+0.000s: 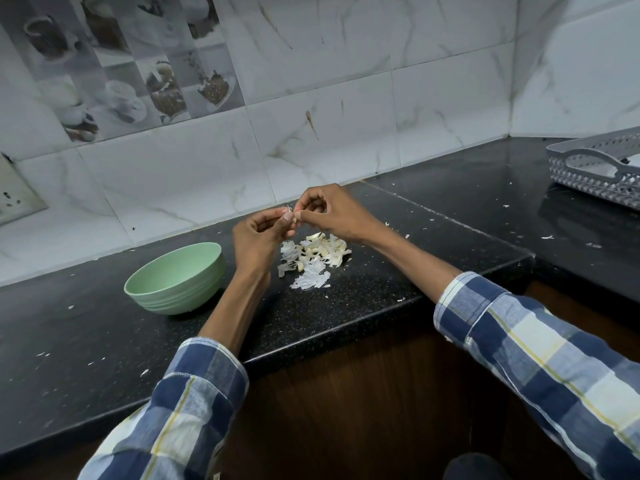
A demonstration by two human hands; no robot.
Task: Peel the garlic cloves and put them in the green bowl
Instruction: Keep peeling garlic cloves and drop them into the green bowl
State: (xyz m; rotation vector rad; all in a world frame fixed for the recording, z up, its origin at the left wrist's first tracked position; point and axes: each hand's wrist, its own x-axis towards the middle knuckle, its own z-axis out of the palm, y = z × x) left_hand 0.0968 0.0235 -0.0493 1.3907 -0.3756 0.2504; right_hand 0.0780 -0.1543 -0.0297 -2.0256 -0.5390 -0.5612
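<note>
Head view: both hands met at frame centre, left hand (258, 233) and right hand (329, 211) each pinching one garlic clove (294, 220) above the heap of garlic skins and cloves (313, 256), so peelings fell there. Green bowl (176, 277) waited left on the bench (363, 296), within reach.

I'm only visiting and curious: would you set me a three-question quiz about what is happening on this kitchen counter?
1. True or false: the green bowl sits to the right of the pile of garlic and skins.
2. What do the left hand and right hand pinch between them?
A) a spoon B) a garlic clove C) a knife
3. What stands at the far right of the black counter?

Key
1. False: it sits to the left.
2. B.
3. A grey perforated tray.
</note>
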